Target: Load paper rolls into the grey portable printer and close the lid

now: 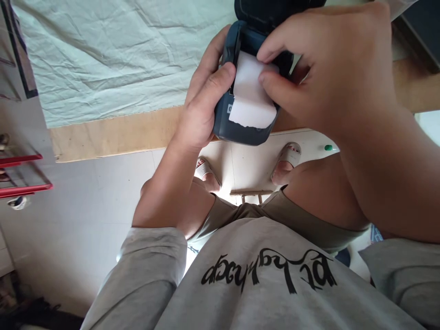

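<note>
Creased grey shirt (240, 314), hands (206, 98) (338, 66) on rounded dark device (244, 134), ragged-edged white paper (252, 78)

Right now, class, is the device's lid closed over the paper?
No: the lid stands open above the device, and the paper lies exposed, its ragged end out over the casing.

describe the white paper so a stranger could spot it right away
From the pale green cloth at upper left, move right to the dark blue device held in the left hand. The paper lies in its opening, partly behind the right hand. Its plain white face and ragged lower edge set it apart from the device around it.
</note>
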A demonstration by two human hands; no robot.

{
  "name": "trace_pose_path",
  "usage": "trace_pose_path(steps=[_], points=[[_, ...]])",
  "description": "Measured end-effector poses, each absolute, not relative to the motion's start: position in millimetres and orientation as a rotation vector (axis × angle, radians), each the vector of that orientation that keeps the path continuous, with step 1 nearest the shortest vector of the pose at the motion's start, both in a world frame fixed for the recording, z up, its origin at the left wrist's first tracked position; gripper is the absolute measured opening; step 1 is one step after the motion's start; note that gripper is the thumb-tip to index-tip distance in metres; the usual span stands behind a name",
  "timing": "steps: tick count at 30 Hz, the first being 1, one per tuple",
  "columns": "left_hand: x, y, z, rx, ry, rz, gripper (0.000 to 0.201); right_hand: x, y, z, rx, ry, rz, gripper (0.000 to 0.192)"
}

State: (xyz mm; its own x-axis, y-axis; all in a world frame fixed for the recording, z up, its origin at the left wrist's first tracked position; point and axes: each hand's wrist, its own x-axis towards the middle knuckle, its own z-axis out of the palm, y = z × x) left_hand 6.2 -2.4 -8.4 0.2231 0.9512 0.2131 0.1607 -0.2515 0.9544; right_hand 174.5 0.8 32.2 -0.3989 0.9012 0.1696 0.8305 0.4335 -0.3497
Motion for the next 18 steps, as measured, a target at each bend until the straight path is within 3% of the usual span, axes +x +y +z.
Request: trace_pose_path(steps=[3,9,14,18], points=[[4,0,-10,1.529,0.849,1.131,0.04,172,-2,34,-1.564,-2.42,0.258,0.033],[11,-6,-5,1.403,0.866,1.137,0.033,174,-3,36,-1.661,-2.427,0.308,0.038],[10,-2,-10,1.307,0.785,1.153,0.035,179,-3,42,-1.495,-2.35,0.43,0.041],[5,1,-13,1.184,0.845,1.189,0.027,182,3,31,-1.082,-2.038,0.688,0.036]])
